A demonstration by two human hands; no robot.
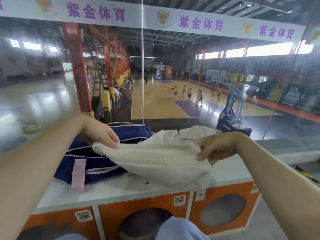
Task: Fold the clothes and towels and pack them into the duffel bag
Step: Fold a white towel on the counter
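A cream waffle-weave towel (155, 163) hangs stretched between both hands above the cabinet top. My left hand (101, 134) pinches its left corner, and my right hand (213, 148) grips its right end. To the left and behind the towel lies a navy duffel bag (97, 163) with pale pink trim and strap, its top zip open. Behind the towel, a pile of white clothes (188, 134) rests on the cabinet top next to the bag.
The white cabinet top (121, 187) sits on orange locker doors (223, 210) with round windows. A glass wall (143, 66) stands right behind the bag, overlooking a basketball court with players. My knee (178, 229) shows at the bottom edge.
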